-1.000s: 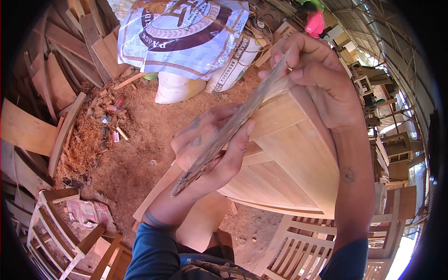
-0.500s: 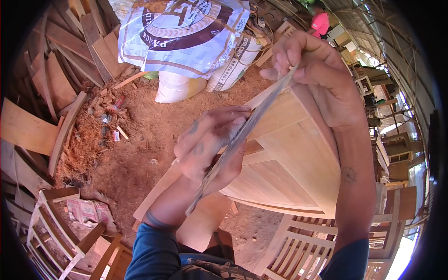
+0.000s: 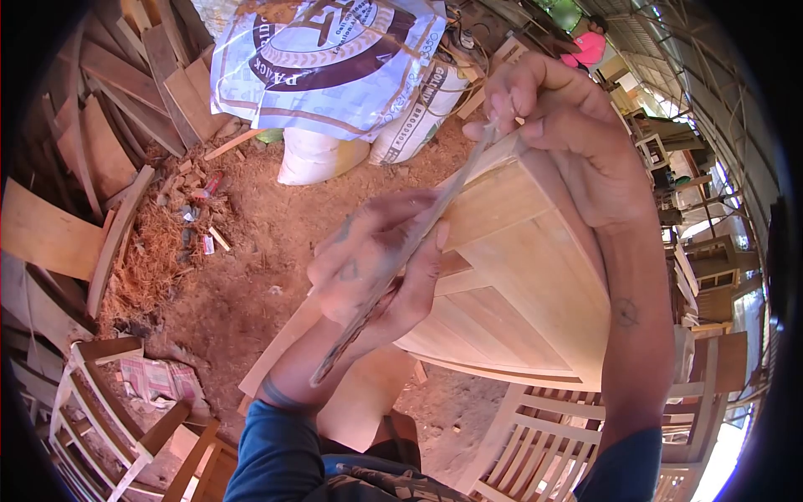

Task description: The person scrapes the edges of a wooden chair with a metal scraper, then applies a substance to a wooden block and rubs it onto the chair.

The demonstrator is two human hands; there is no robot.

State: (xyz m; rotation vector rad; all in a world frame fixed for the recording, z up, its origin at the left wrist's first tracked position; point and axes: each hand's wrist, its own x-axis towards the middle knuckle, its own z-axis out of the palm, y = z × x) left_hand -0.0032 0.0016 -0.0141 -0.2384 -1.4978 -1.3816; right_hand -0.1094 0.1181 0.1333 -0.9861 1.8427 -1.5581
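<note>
Thin strip (image 3: 407,253): blurred; from here I can't tell whether its upper end touches the right hand's (image 3: 569,138) fingertips.
Left hand (image 3: 355,259): partly hidden behind the strip.
Wooden panel (image 3: 535,284): right side partly covered by the right arm.
Printed sheet (image 3: 293,113): top cut off.
Person in pink (image 3: 590,48): too small to read their actions.
Slatted chair (image 3: 558,407): cut off below.

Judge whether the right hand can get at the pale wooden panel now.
Probably yes: the right hand appears close to the upper corner of the wooden panel, with nothing visible blocking the way, though the thin strip ends near its fingers.
</note>
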